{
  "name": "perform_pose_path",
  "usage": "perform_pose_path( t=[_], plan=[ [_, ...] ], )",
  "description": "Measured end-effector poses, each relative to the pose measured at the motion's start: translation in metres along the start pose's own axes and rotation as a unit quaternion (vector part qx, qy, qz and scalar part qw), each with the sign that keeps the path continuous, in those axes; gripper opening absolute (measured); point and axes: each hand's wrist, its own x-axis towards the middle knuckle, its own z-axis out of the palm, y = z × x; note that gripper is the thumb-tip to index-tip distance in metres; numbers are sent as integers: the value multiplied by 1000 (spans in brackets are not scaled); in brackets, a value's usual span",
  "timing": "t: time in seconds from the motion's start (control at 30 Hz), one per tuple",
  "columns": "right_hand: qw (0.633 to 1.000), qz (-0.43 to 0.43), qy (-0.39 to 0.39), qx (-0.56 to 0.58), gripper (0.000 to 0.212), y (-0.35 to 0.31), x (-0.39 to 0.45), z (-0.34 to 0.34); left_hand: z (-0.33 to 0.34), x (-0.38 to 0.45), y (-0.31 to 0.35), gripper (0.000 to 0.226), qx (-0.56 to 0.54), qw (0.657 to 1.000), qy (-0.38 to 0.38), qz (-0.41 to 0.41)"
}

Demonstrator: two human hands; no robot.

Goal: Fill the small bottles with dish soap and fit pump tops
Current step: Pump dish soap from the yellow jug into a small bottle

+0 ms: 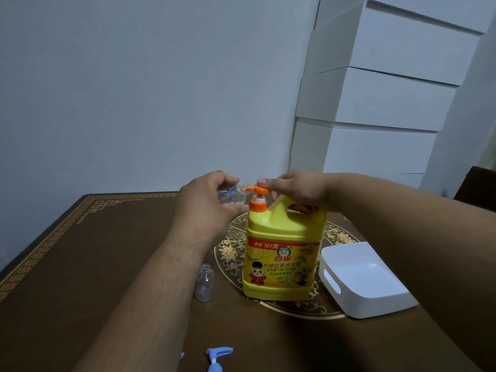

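Note:
A big yellow dish soap jug (284,253) with an orange pump head (259,189) stands upright on the brown table (94,264). My right hand (295,187) rests on the pump head, a thumb on its top, fingers over the jug's handle. My left hand (206,200) holds a small clear bottle (230,194) tilted with its mouth at the pump's spout. A second small clear bottle (205,283), without a top, stands upright on the table left of the jug, beside my left forearm. A blue pump top (217,359) lies at the table's near edge.
A white shallow tray (362,280) with a cut-out handle sits to the right of the jug. Stacked white boxes (375,103) rise at the back right against the wall. A dark chair back (477,186) shows at the far right.

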Motion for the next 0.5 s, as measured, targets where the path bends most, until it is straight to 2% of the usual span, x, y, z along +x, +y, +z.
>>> perform_pose_path(
  t=[0.23, 0.5],
  plan=[
    [1000, 8, 9, 6, 78, 1, -2, -1, 1, 1, -2, 54, -7, 1000, -8, -3],
    [1000, 19, -11, 23, 89, 2, 4, 0, 0, 2, -3, 55, -30, 999, 17, 5]
  ],
)
